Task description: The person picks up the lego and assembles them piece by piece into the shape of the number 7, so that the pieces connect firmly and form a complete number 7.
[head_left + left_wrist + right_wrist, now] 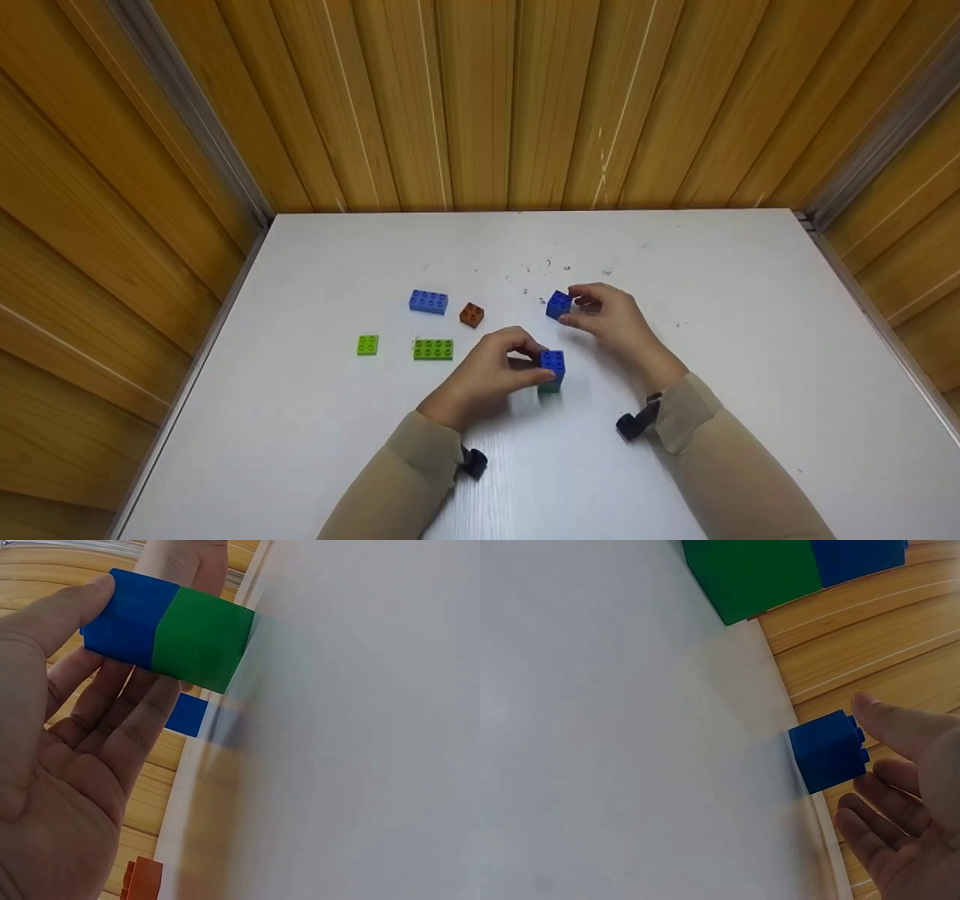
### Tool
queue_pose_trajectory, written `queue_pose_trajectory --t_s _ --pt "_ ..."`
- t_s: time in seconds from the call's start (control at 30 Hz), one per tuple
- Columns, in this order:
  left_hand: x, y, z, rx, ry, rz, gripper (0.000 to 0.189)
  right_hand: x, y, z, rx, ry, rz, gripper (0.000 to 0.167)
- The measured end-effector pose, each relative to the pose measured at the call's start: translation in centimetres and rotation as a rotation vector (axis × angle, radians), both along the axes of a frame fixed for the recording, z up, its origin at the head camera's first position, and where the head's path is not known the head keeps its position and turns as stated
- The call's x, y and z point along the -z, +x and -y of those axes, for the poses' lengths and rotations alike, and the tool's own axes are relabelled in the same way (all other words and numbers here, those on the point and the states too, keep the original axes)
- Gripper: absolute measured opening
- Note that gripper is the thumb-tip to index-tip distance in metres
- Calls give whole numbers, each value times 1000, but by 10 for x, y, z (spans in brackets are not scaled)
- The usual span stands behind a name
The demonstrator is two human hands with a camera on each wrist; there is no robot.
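Near the lower centre of the frame, the left hand (pixel 495 367) is pinching a blue plastic block (pixel 553 361) stacked on a green plastic block (pixel 549 388). Farther up, right of centre, the right hand (pixel 619 319) is reaching with loosely parted fingers, unclenched, around a separate blue studded plastic cube (pixel 559 305), which is sitting on the white tabletop (pixel 262 450); whether fingertips are touching it, I cannot tell.
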State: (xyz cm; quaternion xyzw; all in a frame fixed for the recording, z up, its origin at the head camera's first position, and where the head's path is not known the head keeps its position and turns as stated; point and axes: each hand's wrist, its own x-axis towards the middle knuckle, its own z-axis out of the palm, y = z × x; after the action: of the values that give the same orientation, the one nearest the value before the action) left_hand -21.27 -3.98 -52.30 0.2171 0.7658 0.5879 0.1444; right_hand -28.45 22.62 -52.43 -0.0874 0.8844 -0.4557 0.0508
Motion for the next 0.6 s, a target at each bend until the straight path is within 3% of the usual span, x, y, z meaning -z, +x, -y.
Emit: queue_pose_trajectory --t_s 0.6 --pt "3 0 1 7 1 -8 21 5 -2 0 20 24 24 47"
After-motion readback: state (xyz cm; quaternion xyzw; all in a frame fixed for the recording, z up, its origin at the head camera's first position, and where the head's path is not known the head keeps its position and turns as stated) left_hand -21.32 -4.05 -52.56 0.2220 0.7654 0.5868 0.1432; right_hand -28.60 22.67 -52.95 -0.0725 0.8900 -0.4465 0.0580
